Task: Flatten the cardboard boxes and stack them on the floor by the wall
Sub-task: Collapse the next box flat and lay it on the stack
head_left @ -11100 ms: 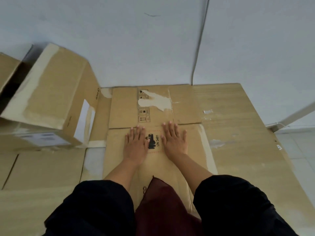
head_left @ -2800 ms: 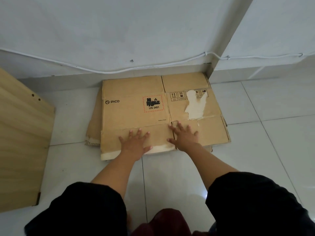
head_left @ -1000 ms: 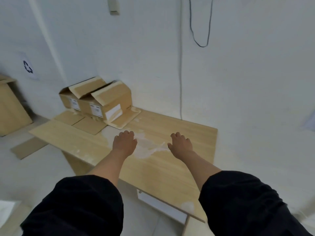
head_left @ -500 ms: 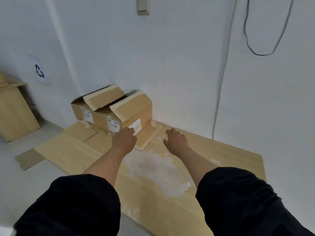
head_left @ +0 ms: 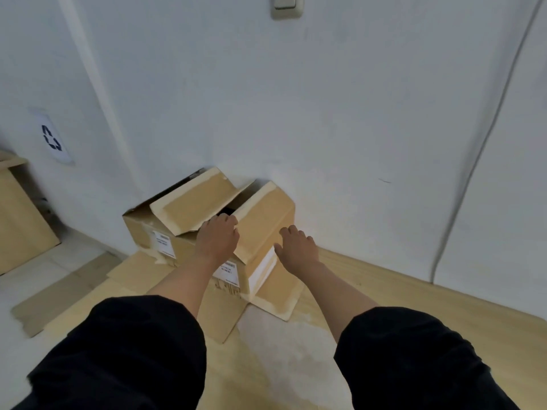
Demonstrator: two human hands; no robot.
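An unflattened cardboard box with white labels stands on the wooden table, against the white wall. Its two top flaps are raised, one flap on the left and one flap on the right, with a dark gap between them. My left hand lies on the box's front top edge, fingertips at the gap. My right hand is spread open just beside the box's right side, under the right flap. A bottom flap lies splayed out on the table.
Flat cardboard pieces lie under and left of the box. A white patch marks the tabletop in front of me. A wooden panel leans at the far left below a recycling sign. A cable runs down the wall at right.
I have left the flattened stack on the floor and turned to the table. Both hands have moved forward from the tabletop to the open box, the left now touching its top edge.
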